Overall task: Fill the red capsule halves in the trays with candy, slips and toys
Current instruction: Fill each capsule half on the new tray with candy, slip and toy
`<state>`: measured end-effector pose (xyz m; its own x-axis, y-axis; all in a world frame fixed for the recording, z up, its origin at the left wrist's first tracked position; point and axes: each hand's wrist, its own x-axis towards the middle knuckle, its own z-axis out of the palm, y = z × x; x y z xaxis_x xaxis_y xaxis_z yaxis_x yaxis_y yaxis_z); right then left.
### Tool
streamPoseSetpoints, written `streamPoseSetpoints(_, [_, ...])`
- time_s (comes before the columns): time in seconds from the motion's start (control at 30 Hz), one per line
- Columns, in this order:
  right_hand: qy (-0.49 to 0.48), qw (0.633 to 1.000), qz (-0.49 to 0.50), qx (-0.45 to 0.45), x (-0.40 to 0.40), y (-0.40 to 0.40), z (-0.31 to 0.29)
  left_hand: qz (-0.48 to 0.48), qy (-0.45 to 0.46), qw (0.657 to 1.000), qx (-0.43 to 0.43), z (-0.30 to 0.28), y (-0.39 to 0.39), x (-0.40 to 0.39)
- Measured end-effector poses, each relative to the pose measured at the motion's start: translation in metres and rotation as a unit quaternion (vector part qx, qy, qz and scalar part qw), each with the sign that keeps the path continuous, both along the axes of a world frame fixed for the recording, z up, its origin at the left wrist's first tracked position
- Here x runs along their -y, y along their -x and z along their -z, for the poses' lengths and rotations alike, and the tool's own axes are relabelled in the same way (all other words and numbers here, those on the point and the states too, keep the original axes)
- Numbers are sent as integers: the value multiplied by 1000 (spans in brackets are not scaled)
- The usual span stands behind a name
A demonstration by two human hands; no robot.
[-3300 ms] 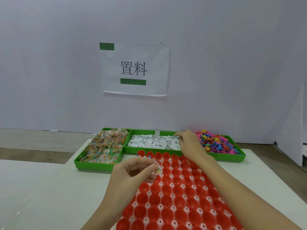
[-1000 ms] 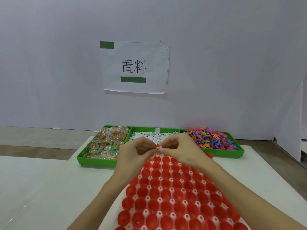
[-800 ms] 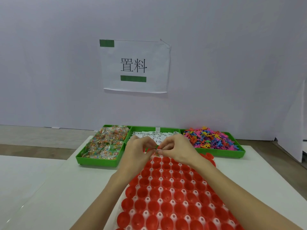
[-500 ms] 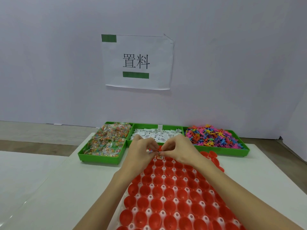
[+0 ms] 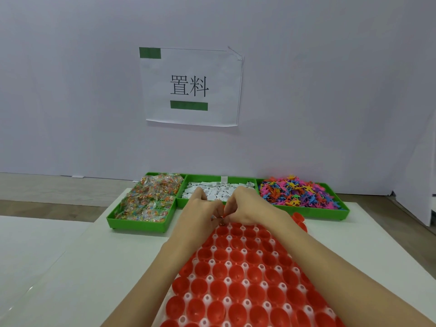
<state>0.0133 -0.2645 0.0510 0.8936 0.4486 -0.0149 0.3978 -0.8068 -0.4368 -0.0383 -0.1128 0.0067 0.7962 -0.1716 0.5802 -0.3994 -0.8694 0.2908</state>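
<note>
Item: both hands, left point(image 5: 200, 214) and right point(image 5: 247, 208), fingertips pinched together on something small, probably candy and slip, over the far cups point(image 5: 236, 232) of the red tray; risk: a slip landing between cups.

Single head-worn camera, facing forward and slightly down across the table point(image 5: 70, 267). Forearms enter from the bottom edge; the wall point(image 5: 330, 90) fills the upper half.
</note>
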Motion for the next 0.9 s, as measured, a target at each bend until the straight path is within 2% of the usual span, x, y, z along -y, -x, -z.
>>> streamPoseSetpoints(0.1, [1,1000,6,15,-1,1,2,-4,-30,1000,-1,2,-1,1])
streamPoseSetpoints(0.3, [-21,999,33,27,-4,0,12,-24,-30,999,-20,0,-5,1])
streamPoseSetpoints(0.47, [-46,999,-3,5,3,0,7,-17,-38,998,-50,-5,-10,-1])
streamPoseSetpoints(0.67, [-60,998,-20,29,21,8,2,-20,-12,998,-65,-9,-10,-5])
streamPoseSetpoints(0.77, [-122,992,-5,41,38,17,-4,-24,-7,997,-67,-13,-9,-10])
streamPoseSetpoints(0.9, [-265,964,14,34,77,44,-10,-38,24,998,-51,-20,-10,-19])
